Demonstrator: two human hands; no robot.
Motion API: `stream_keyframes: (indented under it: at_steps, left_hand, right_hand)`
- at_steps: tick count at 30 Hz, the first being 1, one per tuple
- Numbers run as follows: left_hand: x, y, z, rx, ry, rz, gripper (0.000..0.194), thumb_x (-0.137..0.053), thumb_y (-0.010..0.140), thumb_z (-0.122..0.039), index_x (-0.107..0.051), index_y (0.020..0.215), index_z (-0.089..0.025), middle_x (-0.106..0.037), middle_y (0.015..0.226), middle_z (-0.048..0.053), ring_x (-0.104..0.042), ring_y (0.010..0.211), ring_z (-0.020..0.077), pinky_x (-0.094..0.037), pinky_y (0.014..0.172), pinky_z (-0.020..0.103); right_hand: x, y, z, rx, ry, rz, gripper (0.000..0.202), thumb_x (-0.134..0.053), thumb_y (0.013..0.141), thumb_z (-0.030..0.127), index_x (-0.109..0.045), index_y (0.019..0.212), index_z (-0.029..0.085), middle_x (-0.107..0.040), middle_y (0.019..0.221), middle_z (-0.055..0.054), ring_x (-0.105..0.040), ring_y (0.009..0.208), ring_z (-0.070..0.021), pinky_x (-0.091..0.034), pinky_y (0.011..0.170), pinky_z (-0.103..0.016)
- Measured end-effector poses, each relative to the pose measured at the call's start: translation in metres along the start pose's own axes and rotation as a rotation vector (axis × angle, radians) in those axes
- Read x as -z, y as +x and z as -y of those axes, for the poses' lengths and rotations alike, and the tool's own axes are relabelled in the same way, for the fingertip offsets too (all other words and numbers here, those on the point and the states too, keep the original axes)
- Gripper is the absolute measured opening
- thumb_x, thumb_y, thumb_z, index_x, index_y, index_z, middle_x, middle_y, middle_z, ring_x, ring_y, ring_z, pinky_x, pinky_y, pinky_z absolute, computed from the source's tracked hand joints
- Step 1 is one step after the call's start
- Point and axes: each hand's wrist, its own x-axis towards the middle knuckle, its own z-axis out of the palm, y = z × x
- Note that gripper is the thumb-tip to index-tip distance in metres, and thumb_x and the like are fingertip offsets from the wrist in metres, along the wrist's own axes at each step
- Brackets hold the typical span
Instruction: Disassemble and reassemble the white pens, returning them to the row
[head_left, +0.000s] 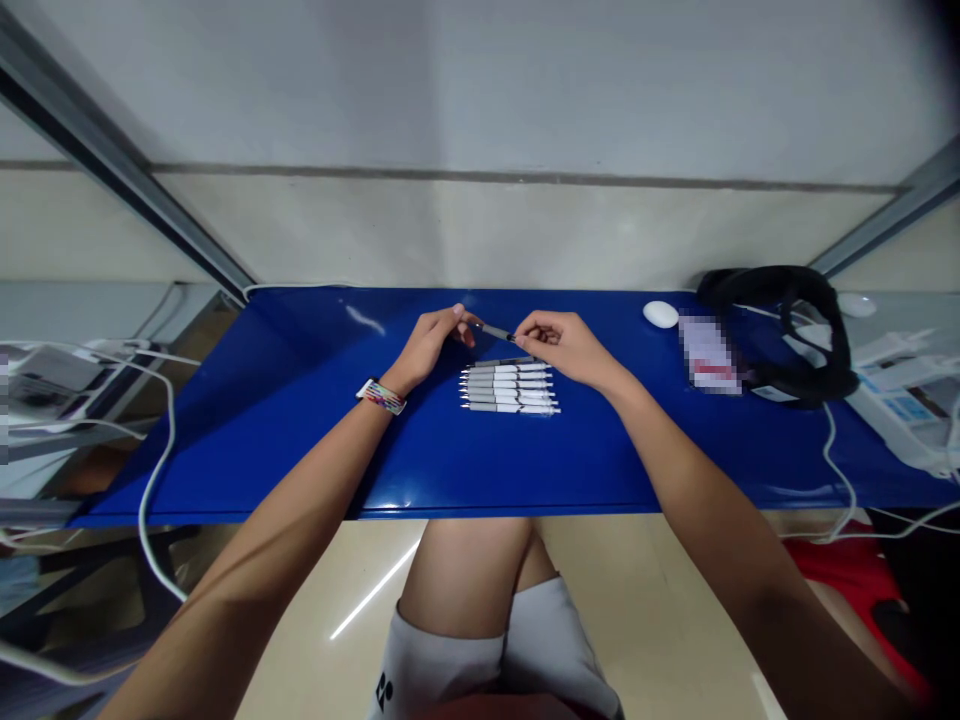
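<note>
A grey and dark pen [496, 332] is held slantwise above the blue table between my two hands. My right hand [551, 338] pinches its right end between thumb and fingers. At its left end, my left hand [441, 335] has thumb and fingertips closed around the tip. Just below, several white and grey pens [506, 382] lie side by side in a row, their tips pointing left. A small gap splits the lowest pen [510, 407] from those above it. The topmost one [499, 363] looks darker, and my right hand partly covers its right end.
On the blue table [300, 430], a white mouse-shaped object [661, 315], a blurred card or phone [709, 352] and a black headband-like strap [821, 390] lie to the right. White cables [166, 480] hang at the left. A pale wall [525, 230] rises behind.
</note>
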Motion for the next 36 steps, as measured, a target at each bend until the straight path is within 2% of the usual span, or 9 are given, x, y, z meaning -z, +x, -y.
stream_keyframes:
  at_steps: [3, 5, 8, 13, 18, 23, 31, 36]
  left_hand:
    - [-0.006, -0.004, -0.008, 0.002, 0.015, 0.069, 0.047, -0.065, 0.1, -0.061, -0.083, 0.108, -0.018, -0.08, 0.09, 0.008, -0.072, 0.086, 0.0207, -0.054, 0.087, 0.034]
    - [-0.009, -0.006, -0.011, 0.006, 0.061, 0.106, 0.037, -0.075, 0.095, -0.054, -0.083, 0.102, -0.018, -0.08, 0.091, 0.008, -0.071, 0.084, 0.0203, -0.054, 0.081, 0.033]
    - [-0.012, -0.006, -0.009, 0.003, 0.109, 0.066, 0.03, -0.079, 0.092, -0.048, -0.083, 0.094, -0.018, -0.081, 0.09, 0.007, -0.07, 0.079, 0.0195, -0.053, 0.074, 0.033]
    - [-0.008, -0.002, -0.002, -0.043, 0.156, -0.081, 0.028, -0.081, 0.089, -0.046, -0.085, 0.099, -0.02, -0.083, 0.1, 0.009, -0.073, 0.089, 0.0224, -0.055, 0.085, 0.036]
    - [-0.006, -0.001, 0.0, -0.057, 0.15, -0.091, 0.031, -0.08, 0.091, -0.043, -0.085, 0.11, -0.02, -0.083, 0.111, 0.011, -0.075, 0.097, 0.0238, -0.055, 0.09, 0.037]
    - [-0.005, -0.001, 0.001, -0.036, 0.132, -0.1, 0.031, -0.079, 0.09, -0.045, -0.083, 0.105, -0.018, -0.082, 0.096, 0.008, -0.071, 0.084, 0.0206, -0.052, 0.081, 0.034]
    - [-0.002, 0.0, 0.001, -0.031, 0.136, -0.05, 0.033, -0.074, 0.092, -0.05, -0.079, 0.091, -0.018, -0.073, 0.077, 0.004, -0.06, 0.069, 0.0166, -0.044, 0.068, 0.031]
    - [-0.002, 0.0, -0.001, 0.001, 0.121, -0.09, 0.059, -0.059, 0.1, -0.065, -0.071, 0.064, -0.02, -0.053, 0.054, 0.002, -0.047, 0.055, 0.0149, -0.037, 0.058, 0.032]
  right_hand:
    - [-0.003, 0.003, -0.011, 0.045, -0.081, -0.053, 0.026, -0.074, 0.093, 0.046, -0.081, 0.095, 0.022, -0.076, 0.089, -0.005, -0.064, 0.078, -0.019, -0.046, 0.07, -0.033]
    - [-0.004, 0.005, -0.015, 0.054, -0.111, -0.092, 0.029, -0.073, 0.094, 0.05, -0.082, 0.095, 0.022, -0.079, 0.095, -0.006, -0.067, 0.085, -0.0215, -0.049, 0.076, -0.034]
    - [-0.001, 0.008, -0.021, 0.01, -0.111, -0.176, 0.03, -0.075, 0.092, 0.052, -0.082, 0.092, 0.023, -0.079, 0.092, -0.007, -0.068, 0.086, -0.0223, -0.05, 0.076, -0.034]
    - [0.012, 0.015, -0.036, -0.171, 0.21, -0.299, 0.031, -0.082, 0.084, 0.051, -0.08, 0.092, 0.021, -0.071, 0.075, -0.003, -0.054, 0.059, -0.0132, -0.039, 0.053, -0.028]
    - [0.013, 0.018, -0.043, -0.217, 0.436, -0.309, 0.031, -0.093, 0.072, 0.044, -0.08, 0.089, 0.02, -0.074, 0.078, -0.005, -0.056, 0.058, -0.0119, -0.042, 0.051, -0.026]
    - [0.01, 0.018, -0.046, -0.212, 0.46, -0.294, 0.037, -0.098, 0.067, 0.045, -0.081, 0.087, 0.019, -0.077, 0.078, -0.006, -0.063, 0.063, -0.0132, -0.05, 0.057, -0.027]
    - [0.009, 0.02, -0.053, -0.103, 0.4, -0.3, 0.037, -0.096, 0.072, 0.047, -0.084, 0.093, 0.019, -0.079, 0.082, -0.007, -0.069, 0.069, -0.0164, -0.059, 0.066, -0.032]
    - [0.005, 0.019, -0.05, -0.072, 0.34, -0.297, 0.039, -0.095, 0.072, 0.049, -0.084, 0.095, 0.02, -0.081, 0.086, -0.007, -0.07, 0.072, -0.0184, -0.063, 0.07, -0.036]
